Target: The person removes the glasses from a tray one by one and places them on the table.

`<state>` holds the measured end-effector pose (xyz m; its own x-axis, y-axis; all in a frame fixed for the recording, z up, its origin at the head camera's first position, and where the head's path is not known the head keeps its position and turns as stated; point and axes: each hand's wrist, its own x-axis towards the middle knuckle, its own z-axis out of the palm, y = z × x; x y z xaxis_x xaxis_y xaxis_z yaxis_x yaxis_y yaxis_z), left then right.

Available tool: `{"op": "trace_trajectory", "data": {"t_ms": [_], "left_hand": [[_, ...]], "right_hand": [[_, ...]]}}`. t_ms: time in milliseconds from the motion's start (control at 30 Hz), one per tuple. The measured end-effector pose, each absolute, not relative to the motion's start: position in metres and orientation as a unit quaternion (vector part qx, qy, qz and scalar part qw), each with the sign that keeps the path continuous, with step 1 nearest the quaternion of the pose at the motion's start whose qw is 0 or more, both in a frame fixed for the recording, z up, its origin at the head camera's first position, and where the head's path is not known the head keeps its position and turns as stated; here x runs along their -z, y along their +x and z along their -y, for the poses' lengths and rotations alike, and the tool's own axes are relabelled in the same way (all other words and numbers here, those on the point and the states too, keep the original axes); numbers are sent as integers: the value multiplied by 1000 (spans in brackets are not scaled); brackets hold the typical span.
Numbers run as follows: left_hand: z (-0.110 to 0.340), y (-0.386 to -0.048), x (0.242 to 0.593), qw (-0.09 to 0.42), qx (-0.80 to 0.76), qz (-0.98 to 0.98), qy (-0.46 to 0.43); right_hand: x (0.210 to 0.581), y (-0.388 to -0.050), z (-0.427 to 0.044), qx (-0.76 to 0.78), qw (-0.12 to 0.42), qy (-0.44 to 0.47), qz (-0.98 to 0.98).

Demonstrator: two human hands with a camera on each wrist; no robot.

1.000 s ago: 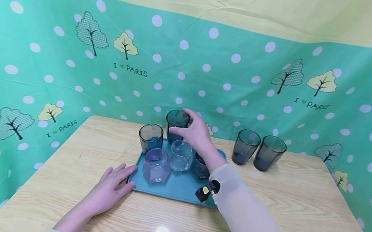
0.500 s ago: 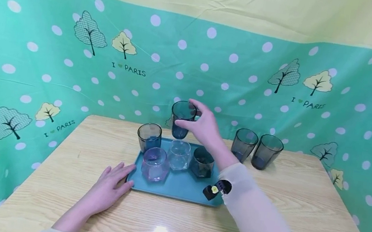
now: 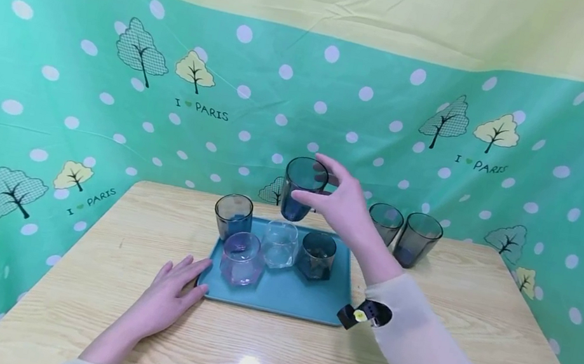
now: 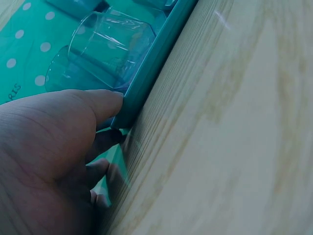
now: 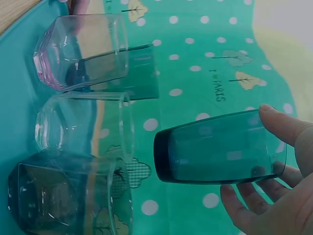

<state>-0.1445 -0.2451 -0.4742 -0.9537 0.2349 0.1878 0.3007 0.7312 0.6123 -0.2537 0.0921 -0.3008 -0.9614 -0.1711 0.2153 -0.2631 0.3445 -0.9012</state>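
My right hand (image 3: 342, 206) holds a tall dark blue-grey drinking glass (image 3: 301, 191) in the air, above the back edge of a blue tray (image 3: 279, 296). In the right wrist view, thumb and fingers grip that glass near its rim, and its base hangs free. The tray bears a tall dark glass (image 3: 233, 216) at back left, plus a pinkish faceted glass (image 3: 242, 262), a clear faceted glass (image 3: 280, 246) and a dark faceted glass (image 3: 317, 257). My left hand (image 3: 169, 297) rests at the tray's left front corner, its thumb touching the rim in the left wrist view.
Two tall dark glasses (image 3: 417, 241) stand side by side on the wooden table (image 3: 474, 341), right of the tray; my right hand and arm partly cover the left one. Behind the table hangs a green dotted curtain (image 3: 266, 62).
My right hand has lifted the tall dark glass from the back of the tray and carried it to the right. The left hand stays at the tray's corner.
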Motion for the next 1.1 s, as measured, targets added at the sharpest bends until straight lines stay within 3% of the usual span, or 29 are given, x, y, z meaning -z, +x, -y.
{"op": "trace_trajectory", "data": {"t_ms": [433, 1100], "left_hand": [[244, -144, 473, 46, 336, 930, -141], [243, -144, 473, 48, 335, 930, -142]], "right_hand": [[302, -227, -131, -584, 81, 150, 794], [308, -189, -187, -578, 129, 106, 799]]}}
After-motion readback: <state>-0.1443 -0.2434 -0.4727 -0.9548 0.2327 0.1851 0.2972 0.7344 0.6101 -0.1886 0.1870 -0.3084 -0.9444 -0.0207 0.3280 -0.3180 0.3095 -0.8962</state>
